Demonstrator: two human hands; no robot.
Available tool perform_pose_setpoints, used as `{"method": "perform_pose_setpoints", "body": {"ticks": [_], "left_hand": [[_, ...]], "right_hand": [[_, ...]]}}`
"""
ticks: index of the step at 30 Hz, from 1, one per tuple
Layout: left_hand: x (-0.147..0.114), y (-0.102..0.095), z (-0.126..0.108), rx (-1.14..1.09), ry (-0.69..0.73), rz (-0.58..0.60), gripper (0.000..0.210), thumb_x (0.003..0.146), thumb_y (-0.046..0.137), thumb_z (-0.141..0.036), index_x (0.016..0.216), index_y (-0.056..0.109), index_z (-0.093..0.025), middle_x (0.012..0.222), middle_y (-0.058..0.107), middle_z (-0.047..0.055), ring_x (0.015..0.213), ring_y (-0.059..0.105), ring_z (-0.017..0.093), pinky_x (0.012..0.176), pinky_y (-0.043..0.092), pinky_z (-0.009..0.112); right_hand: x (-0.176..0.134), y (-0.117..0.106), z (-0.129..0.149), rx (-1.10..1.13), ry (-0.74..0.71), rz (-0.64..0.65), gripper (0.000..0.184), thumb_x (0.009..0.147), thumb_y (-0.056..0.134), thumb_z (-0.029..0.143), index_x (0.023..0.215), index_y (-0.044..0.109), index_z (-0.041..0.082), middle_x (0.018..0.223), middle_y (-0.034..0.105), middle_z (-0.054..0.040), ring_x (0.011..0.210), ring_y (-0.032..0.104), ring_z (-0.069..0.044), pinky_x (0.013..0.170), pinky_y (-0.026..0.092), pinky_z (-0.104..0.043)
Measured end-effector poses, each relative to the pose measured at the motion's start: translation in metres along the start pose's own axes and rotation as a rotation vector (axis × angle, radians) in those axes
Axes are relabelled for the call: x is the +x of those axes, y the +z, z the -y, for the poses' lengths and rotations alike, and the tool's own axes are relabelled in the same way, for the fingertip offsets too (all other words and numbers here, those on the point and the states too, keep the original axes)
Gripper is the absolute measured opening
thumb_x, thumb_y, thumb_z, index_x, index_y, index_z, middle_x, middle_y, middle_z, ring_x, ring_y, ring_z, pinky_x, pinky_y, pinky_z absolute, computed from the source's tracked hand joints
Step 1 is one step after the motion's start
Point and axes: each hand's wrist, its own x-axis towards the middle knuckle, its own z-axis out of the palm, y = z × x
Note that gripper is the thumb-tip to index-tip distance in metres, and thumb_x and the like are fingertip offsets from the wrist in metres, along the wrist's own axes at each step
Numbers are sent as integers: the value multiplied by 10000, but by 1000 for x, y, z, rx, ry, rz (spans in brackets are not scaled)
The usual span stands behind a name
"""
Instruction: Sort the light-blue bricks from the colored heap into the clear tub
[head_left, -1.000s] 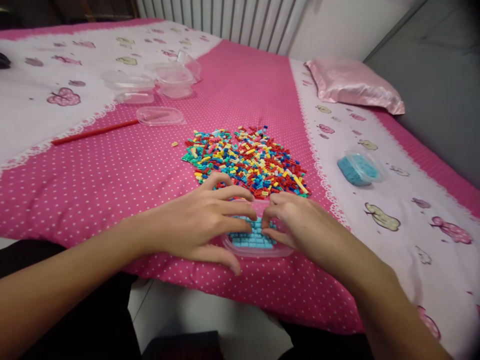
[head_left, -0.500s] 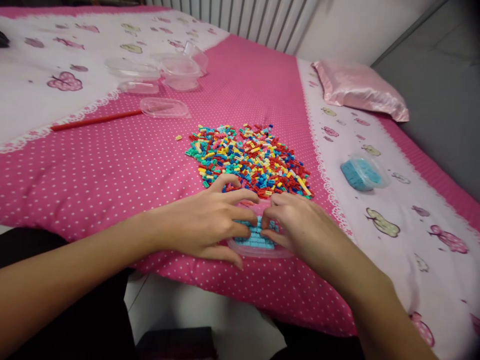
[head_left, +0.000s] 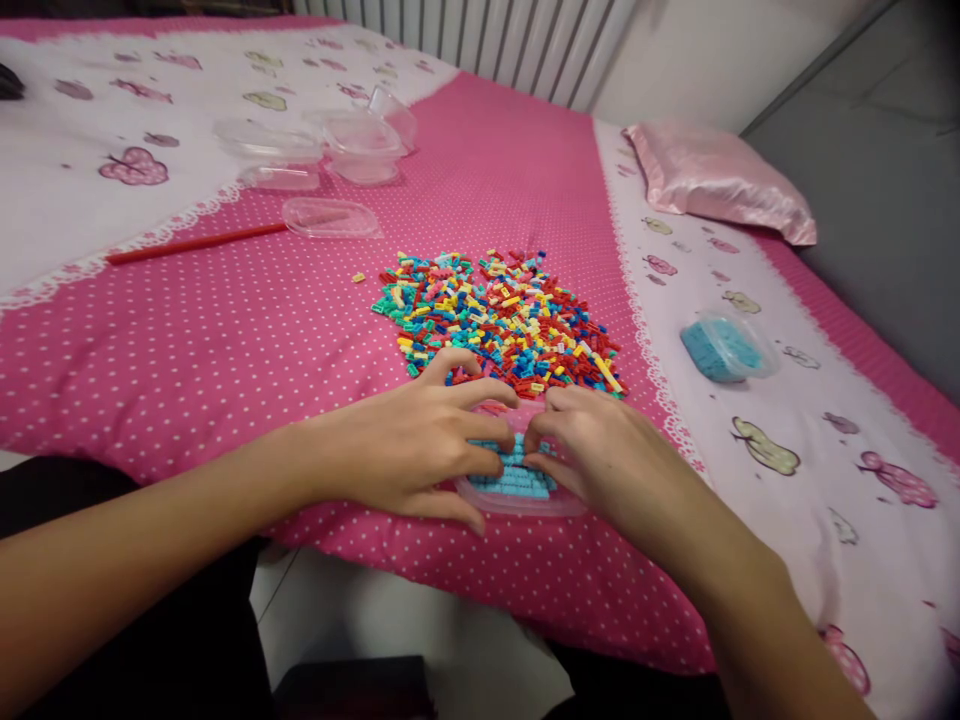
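Light-blue toy building bricks (head_left: 514,482) lie in tight rows in a shallow clear plastic container (head_left: 517,506) near the bed's front edge. My left hand (head_left: 427,445) reaches over its left side, fingers spread and bent, with some fingertips against the blue bricks. From the other side, my right hand (head_left: 589,440) meets the rows with its fingers curled and thumb close to the index finger. Anything small between those fingertips is hidden. Just beyond both hands spreads a heap of mixed-colour bricks (head_left: 502,315).
A lidded tub of blue bricks (head_left: 724,347) sits to the right. Clear empty containers (head_left: 360,140) and a clear lid (head_left: 330,217) lie at the back left, beside a red stick (head_left: 199,243). A pink pillow (head_left: 716,180) rests at the back right of the bed (head_left: 225,340).
Both hands stay almost in place over the container. The view has shifted very slightly.
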Motion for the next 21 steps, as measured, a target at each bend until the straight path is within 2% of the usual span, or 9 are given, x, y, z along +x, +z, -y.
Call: {"method": "perform_pose_setpoints", "body": {"ticks": [5, 9, 12, 17, 21], "left_hand": [[0, -1, 1, -21, 1, 3, 364, 966, 568, -552, 1038, 719, -228, 1217, 725, 50, 1323, 521, 309, 1163, 226, 514], [-1, -2, 3, -64, -1, -19, 363, 942, 607, -562, 1033, 709, -225, 1195, 722, 34, 1317, 527, 297, 1157, 221, 485], [-1, -3, 5, -111, -2, -47, 351, 907, 663, -549, 1033, 708, -224, 1176, 720, 23, 1299, 539, 290, 1147, 217, 473], [0, -1, 3, -161, -5, -53, 383, 874, 696, -565, 1037, 705, -219, 1158, 726, 48, 1276, 544, 295, 1138, 226, 476], [-1, 0, 2, -183, -19, -67, 410, 895, 650, -601, 1040, 697, -220, 1150, 730, 65, 1250, 552, 295, 1128, 196, 488]], "right_hand": [[-4, -2, -3, 65, -17, -38, 14, 882, 696, 185, 874, 689, 194, 894, 602, -40, 895, 601, -239, 767, 440, -378], [-15, -9, -6, 284, -4, -179, 130, 1031, 470, 250, 1061, 594, 223, 1043, 587, -20, 991, 578, -161, 855, 437, -317], [-21, -11, -10, 496, 3, -251, 205, 1056, 357, 212, 1149, 538, 235, 1114, 568, -11, 1061, 548, -121, 902, 411, -266], [-17, -6, -14, 610, 21, -200, 237, 1070, 359, 301, 1153, 562, 214, 1005, 581, -15, 981, 565, -139, 856, 412, -282], [-13, -2, -15, 614, 49, -184, 307, 1074, 357, 399, 1242, 560, 242, 924, 587, -2, 892, 576, -155, 804, 419, -307]]}}
